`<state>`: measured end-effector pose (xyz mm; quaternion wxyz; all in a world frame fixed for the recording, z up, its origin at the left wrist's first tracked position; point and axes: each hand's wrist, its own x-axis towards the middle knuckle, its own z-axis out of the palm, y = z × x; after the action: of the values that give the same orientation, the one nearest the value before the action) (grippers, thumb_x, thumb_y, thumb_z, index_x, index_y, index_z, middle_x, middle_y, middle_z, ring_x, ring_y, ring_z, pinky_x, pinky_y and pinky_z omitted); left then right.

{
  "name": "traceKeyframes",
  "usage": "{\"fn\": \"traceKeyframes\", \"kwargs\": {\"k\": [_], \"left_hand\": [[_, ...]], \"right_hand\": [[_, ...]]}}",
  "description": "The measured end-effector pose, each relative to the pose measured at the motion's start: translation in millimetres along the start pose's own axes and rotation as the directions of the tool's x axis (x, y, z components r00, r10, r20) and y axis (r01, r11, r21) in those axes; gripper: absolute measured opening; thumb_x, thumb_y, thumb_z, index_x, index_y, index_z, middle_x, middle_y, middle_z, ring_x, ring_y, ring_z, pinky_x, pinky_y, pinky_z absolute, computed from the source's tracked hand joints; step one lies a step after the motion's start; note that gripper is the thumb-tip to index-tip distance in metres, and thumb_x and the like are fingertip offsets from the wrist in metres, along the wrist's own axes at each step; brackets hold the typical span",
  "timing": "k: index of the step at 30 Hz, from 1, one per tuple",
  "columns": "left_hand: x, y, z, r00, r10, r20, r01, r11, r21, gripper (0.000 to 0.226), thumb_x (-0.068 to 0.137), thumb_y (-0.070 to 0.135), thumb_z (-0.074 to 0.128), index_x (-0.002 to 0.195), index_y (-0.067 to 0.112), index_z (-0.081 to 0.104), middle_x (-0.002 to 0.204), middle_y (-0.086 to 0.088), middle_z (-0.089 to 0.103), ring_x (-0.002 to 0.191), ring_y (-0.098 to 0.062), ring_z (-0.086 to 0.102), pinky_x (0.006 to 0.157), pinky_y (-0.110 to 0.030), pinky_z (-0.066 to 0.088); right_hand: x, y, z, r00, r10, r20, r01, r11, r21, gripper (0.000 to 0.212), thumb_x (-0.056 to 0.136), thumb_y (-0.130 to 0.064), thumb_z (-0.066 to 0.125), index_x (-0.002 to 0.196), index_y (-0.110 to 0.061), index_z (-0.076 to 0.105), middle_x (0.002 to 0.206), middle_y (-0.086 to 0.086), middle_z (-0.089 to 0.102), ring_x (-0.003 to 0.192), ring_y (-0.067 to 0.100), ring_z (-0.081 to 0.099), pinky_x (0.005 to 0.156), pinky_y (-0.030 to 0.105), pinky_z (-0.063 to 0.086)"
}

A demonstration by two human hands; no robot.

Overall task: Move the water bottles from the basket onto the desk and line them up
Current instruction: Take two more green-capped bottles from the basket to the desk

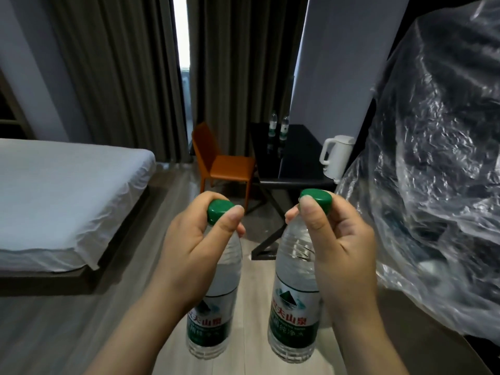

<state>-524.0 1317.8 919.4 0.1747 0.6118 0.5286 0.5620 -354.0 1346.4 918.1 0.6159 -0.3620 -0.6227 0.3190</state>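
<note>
Two water bottles [284, 129] already stand side by side at the far edge of the desk [297, 165], so this part is done. The two bottles I carry must also go there and be lined up. My left hand [189, 247] pinches the left bottle [213, 315] at its green cap, and my right hand [343, 239] pinches the right bottle [293, 307] the same way. Both hang upright above the floor. I cannot see the basket.
</note>
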Motion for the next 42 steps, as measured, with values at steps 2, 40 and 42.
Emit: {"fn": "traceKeyframes", "kwargs": {"k": [2,40,42], "left_hand": [[28.6,-10.8,9.5,1.0,0.004,-0.026,-0.005,1.0,-0.015,0.034,0.085,0.05,0.044,0.078,0.021,0.06,0.078,0.006,0.067,0.079,-0.008,0.062,0.068,-0.013,0.044],[580.5,-369.3,67.8,0.992,-0.023,0.122,0.035,0.994,-0.1,0.035,0.084,0.051,0.048,0.078,0.02,0.061,0.079,0.003,0.067,0.079,-0.011,0.063,0.067,-0.011,0.044],[612.4,-378.7,76.3,0.993,-0.025,0.116,0.036,0.995,-0.093,0.034,0.085,0.052,0.048,0.077,0.021,0.061,0.079,0.002,0.067,0.078,-0.011,0.063,0.068,-0.014,0.045]], "right_hand": [[30.7,15.2,2.1,1.0,-0.013,0.01,0.013,1.0,-0.002,0.023,0.089,-0.043,0.057,0.087,-0.022,0.066,0.084,0.0,0.07,0.082,0.014,0.066,0.073,0.019,0.051],[524.0,352.4,247.5,0.993,0.086,-0.084,-0.094,0.991,-0.1,0.028,0.084,-0.052,0.057,0.086,-0.027,0.068,0.085,-0.006,0.071,0.083,0.009,0.067,0.071,0.013,0.049],[556.1,367.8,251.9,0.994,0.082,-0.078,-0.089,0.992,-0.084,0.027,0.084,-0.052,0.058,0.086,-0.027,0.068,0.085,-0.006,0.071,0.082,0.009,0.067,0.07,0.012,0.049]]}}
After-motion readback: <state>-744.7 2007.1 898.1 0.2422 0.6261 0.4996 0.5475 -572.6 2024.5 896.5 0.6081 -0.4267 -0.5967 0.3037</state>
